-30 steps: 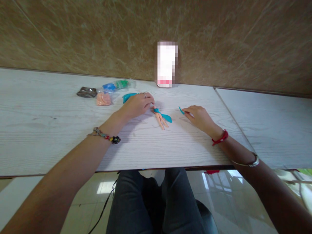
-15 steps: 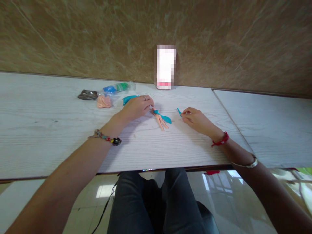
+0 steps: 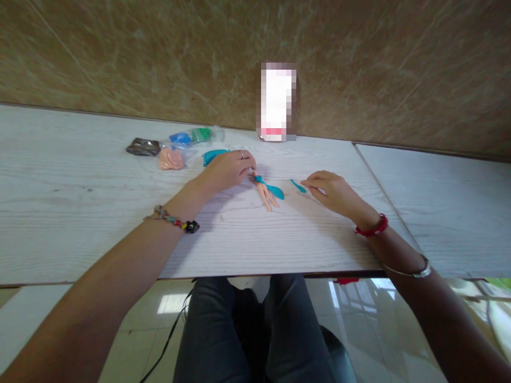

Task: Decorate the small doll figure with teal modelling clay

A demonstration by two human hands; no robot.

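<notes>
A small clay doll figure [image 3: 263, 195] with peach legs and a teal top lies on the white tabletop. A wide teal leaf-shaped piece [image 3: 275, 191] spreads from its waist to the right. My left hand [image 3: 233, 169], fingers closed, pinches the figure's head end, which the fingertips partly hide. Right of the figure, a thin teal clay strip [image 3: 297, 185] lies slanted on the table, visible along its whole length. My right hand [image 3: 329, 192] is just beside the strip, fingertips close over its right end and slightly apart, holding nothing that I can see.
Behind my left hand is a teal clay pack [image 3: 213, 156]. Farther left are bagged clays: peach [image 3: 171, 158], dark brown [image 3: 142, 147], blue [image 3: 180, 138] and green [image 3: 200, 134]. A blurred phone-like screen [image 3: 276, 101] leans on the brown marbled wall. A seam crosses the tabletop at right.
My right hand turned the teal strip between its fingers, then let go of it on the table and drew slightly right. My left hand stays at the figure's head.
</notes>
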